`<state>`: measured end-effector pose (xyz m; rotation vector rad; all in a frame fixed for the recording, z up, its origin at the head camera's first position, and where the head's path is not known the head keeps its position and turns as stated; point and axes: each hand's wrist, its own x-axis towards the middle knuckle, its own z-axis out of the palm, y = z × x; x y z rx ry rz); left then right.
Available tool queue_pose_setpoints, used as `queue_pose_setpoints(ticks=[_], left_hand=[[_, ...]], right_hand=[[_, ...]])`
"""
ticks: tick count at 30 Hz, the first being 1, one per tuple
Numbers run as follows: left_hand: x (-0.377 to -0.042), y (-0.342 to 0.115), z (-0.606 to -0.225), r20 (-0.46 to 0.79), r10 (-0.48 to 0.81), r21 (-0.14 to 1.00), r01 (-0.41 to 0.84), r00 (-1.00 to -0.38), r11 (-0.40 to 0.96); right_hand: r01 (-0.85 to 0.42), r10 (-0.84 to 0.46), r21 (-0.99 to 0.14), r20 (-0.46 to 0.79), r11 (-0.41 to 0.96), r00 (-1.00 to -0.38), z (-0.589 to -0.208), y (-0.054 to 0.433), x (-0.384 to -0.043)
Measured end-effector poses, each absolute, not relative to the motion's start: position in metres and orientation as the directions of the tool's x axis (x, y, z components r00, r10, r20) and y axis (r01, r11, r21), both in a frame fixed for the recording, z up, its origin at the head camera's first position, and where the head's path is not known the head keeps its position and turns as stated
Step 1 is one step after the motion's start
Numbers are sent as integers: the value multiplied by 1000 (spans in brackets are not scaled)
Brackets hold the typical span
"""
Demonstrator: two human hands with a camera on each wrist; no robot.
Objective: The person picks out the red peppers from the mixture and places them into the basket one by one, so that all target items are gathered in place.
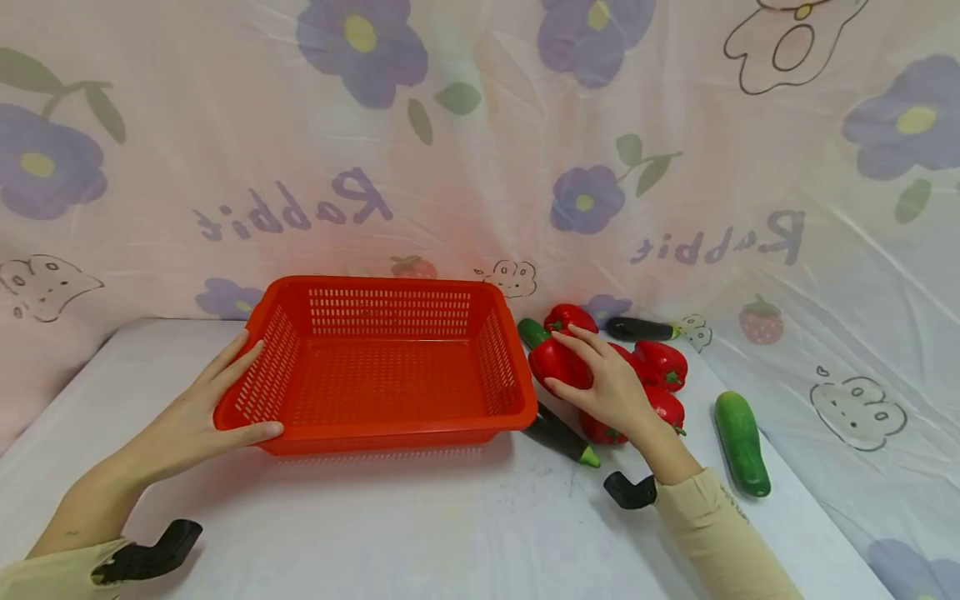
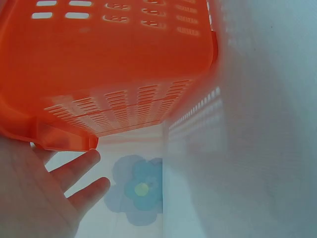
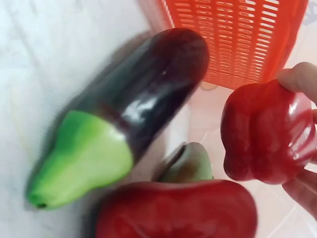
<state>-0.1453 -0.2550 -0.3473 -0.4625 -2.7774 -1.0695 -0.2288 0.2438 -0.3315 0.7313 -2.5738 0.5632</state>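
Observation:
A red plastic basket with slotted walls stands on the white table. At its left front corner my left hand grips the rim, thumb over the front edge and fingers spread along the side. In the left wrist view, two fingers extend past the rim. My right hand holds a red bell pepper between thumb and fingers, close to the basket's right wall. Held above the others, this pepper shows in the right wrist view. Beneath it lies a dark eggplant with a green cap.
Several more red bell peppers lie around the right hand. Another eggplant is behind them. One cucumber lies near the table's right edge, and a green vegetable shows beside the basket. A printed cloth hangs behind the table.

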Motion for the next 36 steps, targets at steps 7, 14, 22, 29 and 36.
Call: queue_pose_setpoints(ticks=[7, 14, 22, 29, 36], left_hand=[[-145, -254, -347, 227, 236, 642, 328, -945, 693], [-144, -253, -347, 232, 238, 660, 332, -943, 674], [-144, -254, -349, 226, 229, 663, 322, -947, 676], [-144, -252, -350, 240, 232, 660, 334, -943, 673], [-144, -252, -351, 243, 231, 676, 335, -942, 656]], right_hand=[[-579, -409, -250, 500, 776, -763, -320, 244, -231], [-584, -413, -220, 521, 781, -747, -306, 244, -231], [-605, -431, -190, 543, 773, -721, -292, 242, -233], [-613, -439, -168, 558, 772, -705, -283, 241, -232], [-628, -457, -151, 562, 763, -690, -279, 238, -231]])
